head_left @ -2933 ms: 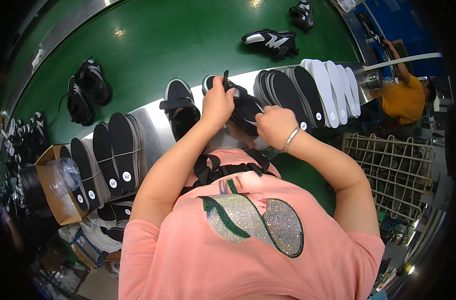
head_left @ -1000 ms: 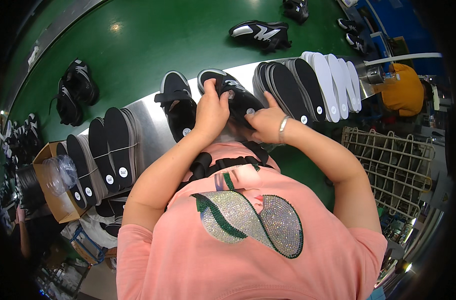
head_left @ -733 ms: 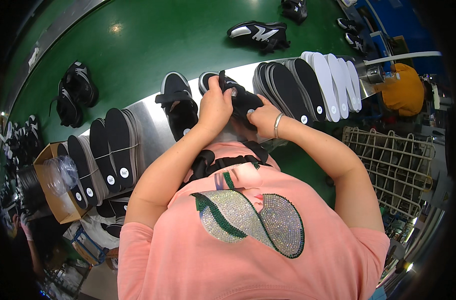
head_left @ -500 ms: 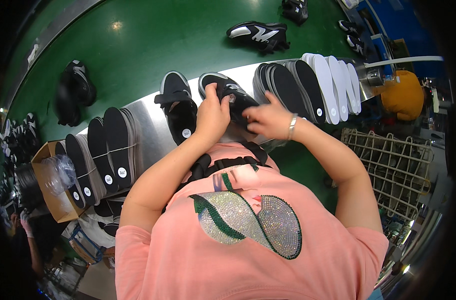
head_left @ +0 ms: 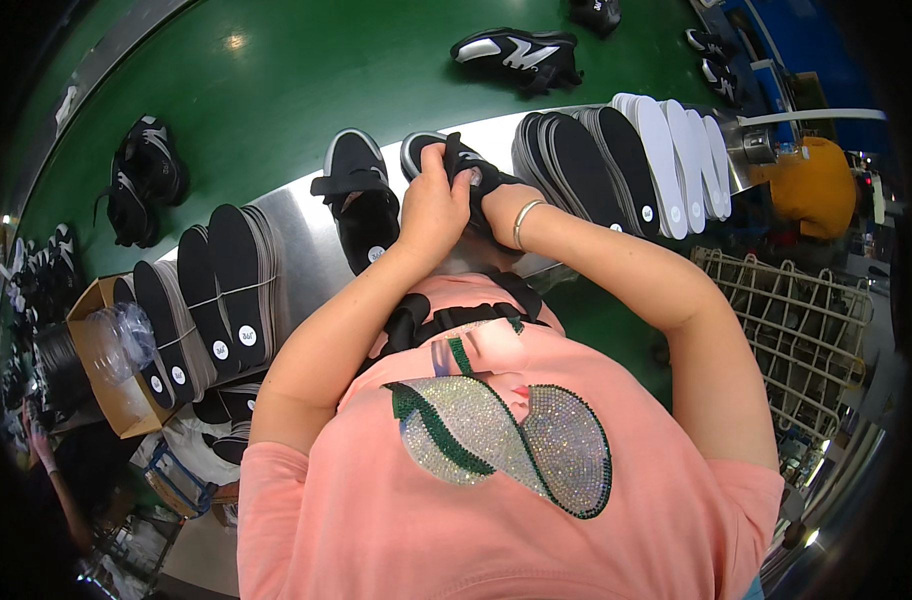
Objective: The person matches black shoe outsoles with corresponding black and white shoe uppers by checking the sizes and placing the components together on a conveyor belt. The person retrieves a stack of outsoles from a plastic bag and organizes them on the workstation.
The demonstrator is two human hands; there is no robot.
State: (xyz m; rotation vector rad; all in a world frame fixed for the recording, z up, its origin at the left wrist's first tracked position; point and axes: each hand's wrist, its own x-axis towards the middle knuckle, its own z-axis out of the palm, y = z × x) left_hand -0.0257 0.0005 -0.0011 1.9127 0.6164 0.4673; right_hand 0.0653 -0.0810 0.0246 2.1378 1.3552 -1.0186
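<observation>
A black sneaker [head_left: 419, 143] with a grey-edged toe lies on the metal ledge in front of me, its toe pointing away. My left hand [head_left: 438, 205] is closed on its raised tongue and strap. The fingers of my right hand [head_left: 503, 212], with a bangle at the wrist, reach into the shoe's opening and are hidden there. Just left of it rests a second black sneaker [head_left: 356, 160], its strap laid across and an insole with a round white label in its heel. Neither hand touches that one.
Stacks of black insoles [head_left: 241, 290] stand at left, beside a cardboard box [head_left: 126, 410] with clear plastic. More black insoles [head_left: 576, 165] and white insoles [head_left: 648, 165] line the right. Other sneakers [head_left: 516, 55] sit on the green surface [head_left: 306, 70]. A wire rack [head_left: 776, 330] is at right.
My right hand has moved from beside the sneaker into its opening, and its fingers have gone from view. The left hand keeps its hold on the tongue. The view has shifted slightly.
</observation>
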